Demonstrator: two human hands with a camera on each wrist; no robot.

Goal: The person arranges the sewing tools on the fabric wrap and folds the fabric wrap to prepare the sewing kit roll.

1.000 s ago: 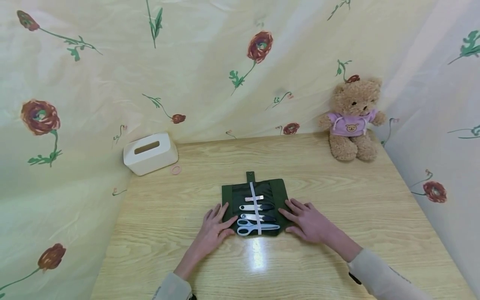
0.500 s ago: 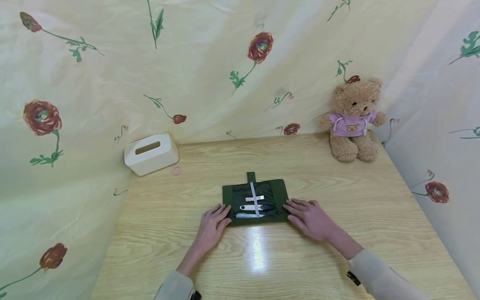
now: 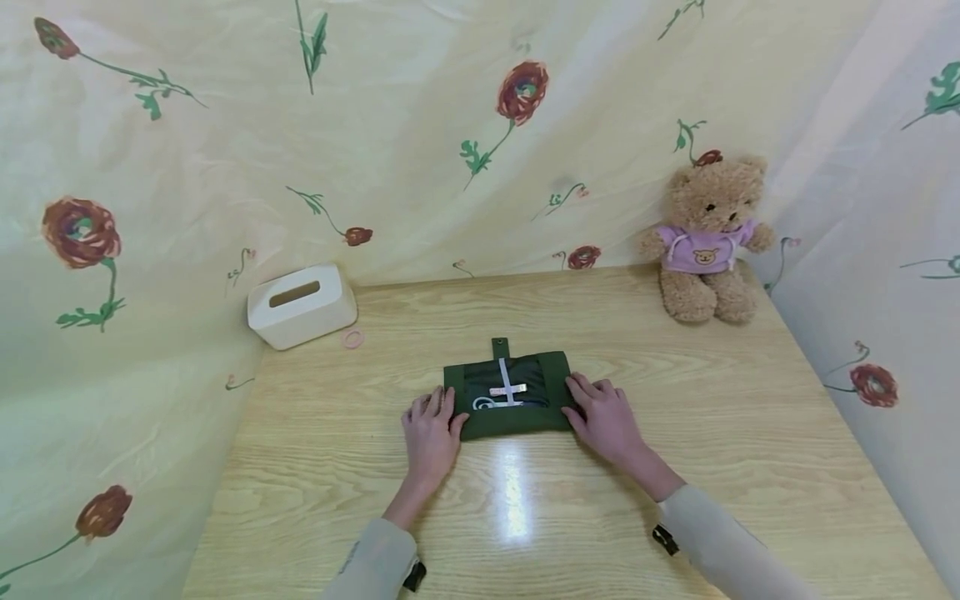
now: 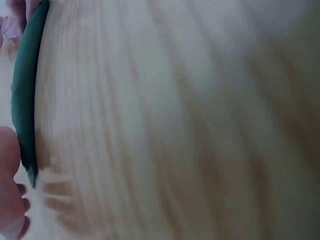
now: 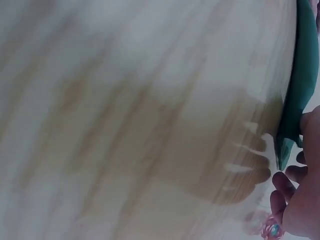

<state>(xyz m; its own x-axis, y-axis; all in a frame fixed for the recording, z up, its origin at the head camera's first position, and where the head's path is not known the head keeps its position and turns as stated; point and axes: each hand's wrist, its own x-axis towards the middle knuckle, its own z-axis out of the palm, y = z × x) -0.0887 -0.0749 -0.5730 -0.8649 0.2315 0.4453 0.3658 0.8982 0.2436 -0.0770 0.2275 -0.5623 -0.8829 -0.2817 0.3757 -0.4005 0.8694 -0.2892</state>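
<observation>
A dark green roll-up tool pouch (image 3: pixel 513 423) lies on the wooden table, its near side folded over toward the back. Inside, a white elastic band (image 3: pixel 505 372) crosses a small pale bar-shaped item (image 3: pixel 497 391), and a white looped handle (image 3: pixel 483 403) shows at the fold. My left hand (image 3: pixel 433 435) grips the pouch's left end, thumb at the near fold. At the right end, my right hand (image 3: pixel 606 422) pinches the fold between thumb and fingers. Both wrist views show the green fold (image 4: pixel 25 95) edge-on beside the thumb. A snap tab (image 3: pixel 500 347) sticks out at the back.
A white tissue box (image 3: pixel 302 307) stands at the back left with a pink ring (image 3: pixel 353 338) beside it. A teddy bear (image 3: pixel 708 242) in a purple top sits at the back right. Floral cloth (image 3: pixel 420 150) hangs behind the table (image 3: pixel 322 475).
The pouch's near side has been folded up and away from me, covering the scissors and the tools beside them. Both hands have moved slightly toward the back with the fold.
</observation>
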